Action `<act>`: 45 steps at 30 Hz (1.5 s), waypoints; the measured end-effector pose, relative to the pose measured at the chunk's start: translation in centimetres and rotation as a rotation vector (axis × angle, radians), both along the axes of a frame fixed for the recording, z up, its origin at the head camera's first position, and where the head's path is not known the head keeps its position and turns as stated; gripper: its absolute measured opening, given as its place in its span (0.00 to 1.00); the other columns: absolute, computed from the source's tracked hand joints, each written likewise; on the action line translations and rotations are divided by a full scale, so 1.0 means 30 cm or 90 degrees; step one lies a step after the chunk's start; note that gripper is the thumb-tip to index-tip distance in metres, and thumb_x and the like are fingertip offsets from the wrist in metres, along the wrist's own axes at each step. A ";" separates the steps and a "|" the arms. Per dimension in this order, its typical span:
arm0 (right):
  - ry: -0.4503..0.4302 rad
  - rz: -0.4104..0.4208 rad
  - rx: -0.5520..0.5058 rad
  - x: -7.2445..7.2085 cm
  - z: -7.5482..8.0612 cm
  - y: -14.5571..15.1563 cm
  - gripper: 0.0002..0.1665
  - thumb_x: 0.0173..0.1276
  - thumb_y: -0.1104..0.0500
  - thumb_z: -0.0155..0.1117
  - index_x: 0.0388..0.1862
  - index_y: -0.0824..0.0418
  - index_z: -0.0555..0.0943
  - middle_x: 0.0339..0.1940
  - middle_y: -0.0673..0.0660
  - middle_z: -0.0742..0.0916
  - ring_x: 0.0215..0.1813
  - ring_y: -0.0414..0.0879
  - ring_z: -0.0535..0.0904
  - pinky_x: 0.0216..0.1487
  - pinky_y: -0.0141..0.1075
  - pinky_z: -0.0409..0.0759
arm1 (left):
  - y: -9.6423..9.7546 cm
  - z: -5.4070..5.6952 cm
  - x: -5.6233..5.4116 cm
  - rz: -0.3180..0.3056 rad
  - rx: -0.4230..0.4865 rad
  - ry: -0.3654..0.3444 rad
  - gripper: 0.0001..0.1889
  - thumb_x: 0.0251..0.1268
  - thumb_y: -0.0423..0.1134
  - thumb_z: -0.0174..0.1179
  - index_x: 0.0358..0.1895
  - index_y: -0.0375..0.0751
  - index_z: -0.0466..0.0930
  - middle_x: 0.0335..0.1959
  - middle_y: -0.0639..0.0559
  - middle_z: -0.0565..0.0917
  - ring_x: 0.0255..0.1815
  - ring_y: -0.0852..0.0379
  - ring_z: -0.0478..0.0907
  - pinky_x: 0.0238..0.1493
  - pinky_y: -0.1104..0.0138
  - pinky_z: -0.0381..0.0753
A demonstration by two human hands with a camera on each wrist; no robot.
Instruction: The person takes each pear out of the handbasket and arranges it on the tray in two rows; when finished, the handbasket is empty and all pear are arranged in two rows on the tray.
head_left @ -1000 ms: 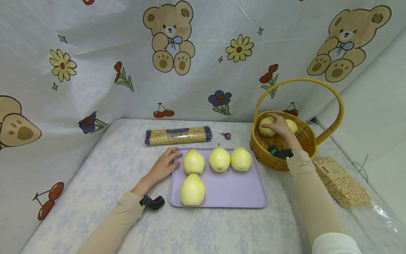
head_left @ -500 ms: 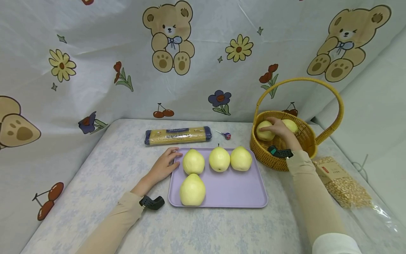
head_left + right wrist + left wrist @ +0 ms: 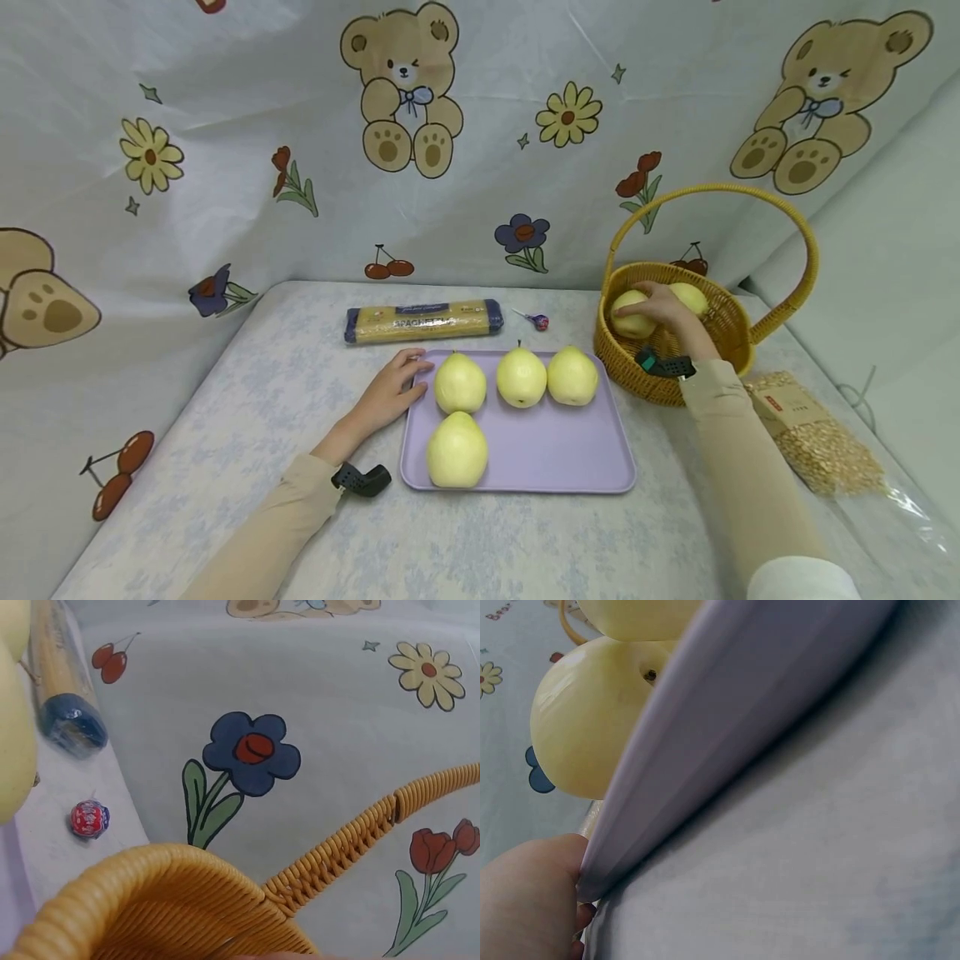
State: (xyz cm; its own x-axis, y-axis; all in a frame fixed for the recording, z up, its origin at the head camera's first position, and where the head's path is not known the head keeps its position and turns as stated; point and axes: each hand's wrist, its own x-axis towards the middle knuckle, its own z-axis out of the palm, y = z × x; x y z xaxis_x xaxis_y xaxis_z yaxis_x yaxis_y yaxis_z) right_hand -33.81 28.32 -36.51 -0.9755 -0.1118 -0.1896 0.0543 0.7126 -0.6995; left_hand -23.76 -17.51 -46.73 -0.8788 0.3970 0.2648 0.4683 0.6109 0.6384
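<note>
In the head view, my right hand [image 3: 660, 307] reaches into a yellow wicker basket [image 3: 637, 379] and holds a pale yellow pear [image 3: 628, 325] from above. Another pear [image 3: 690, 297] lies beside it in the basket, partly behind the hand. My left hand [image 3: 386, 390] rests at the upper left edge of a lilac tray [image 3: 555, 458], fingertips on the rim. Several pears stand on this tray, among them a front left pear [image 3: 457, 452]. The left wrist view shows my left thumb side against the tray wall [image 3: 675, 750]. The right wrist view barely catches my right hand.
A spaghetti pack [image 3: 423, 322] lies behind the tray, with a wrapped lollipop [image 3: 537, 321] to its right. A clear bag of grains [image 3: 825, 450] lies right of my right forearm. The basket's tall handle [image 3: 806, 275] arches above my right hand.
My right hand and the pear in it have moved slightly down inside the basket. The left hand stays at the tray's edge, and the pears on the tray keep their places.
</note>
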 end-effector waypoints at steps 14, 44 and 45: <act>0.142 -0.110 -0.075 0.084 0.080 -0.043 0.51 0.63 0.44 0.64 0.76 0.63 0.52 0.70 0.72 0.65 0.60 0.61 0.66 0.52 0.45 0.73 | 0.004 0.006 0.003 0.003 -0.002 -0.005 0.18 0.67 0.37 0.57 0.59 0.38 0.76 0.68 0.41 0.67 0.68 0.41 0.67 0.67 0.46 0.68; 0.183 0.048 -0.113 0.444 0.091 -0.315 0.42 0.59 0.53 0.70 0.71 0.57 0.64 0.60 0.66 0.76 0.53 0.57 0.77 0.46 0.36 0.77 | -0.002 0.007 0.002 0.004 -0.004 -0.008 0.18 0.67 0.37 0.57 0.59 0.37 0.76 0.68 0.40 0.66 0.69 0.40 0.66 0.68 0.45 0.66; 0.180 0.060 -0.117 0.451 0.084 -0.325 0.41 0.59 0.54 0.70 0.70 0.58 0.65 0.60 0.66 0.76 0.53 0.57 0.77 0.46 0.37 0.78 | -0.002 0.008 0.002 0.004 -0.006 -0.006 0.18 0.67 0.37 0.57 0.59 0.37 0.76 0.68 0.40 0.66 0.68 0.40 0.66 0.67 0.45 0.66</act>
State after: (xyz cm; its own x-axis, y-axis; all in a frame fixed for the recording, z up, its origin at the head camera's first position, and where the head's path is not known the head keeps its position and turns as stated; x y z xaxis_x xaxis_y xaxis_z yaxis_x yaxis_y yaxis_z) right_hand -20.29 18.56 -33.98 -0.9702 -0.2113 0.1187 -0.2205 0.5663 -0.7942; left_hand -23.70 -17.57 -46.50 -0.8833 0.3944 0.2533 0.4592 0.6193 0.6369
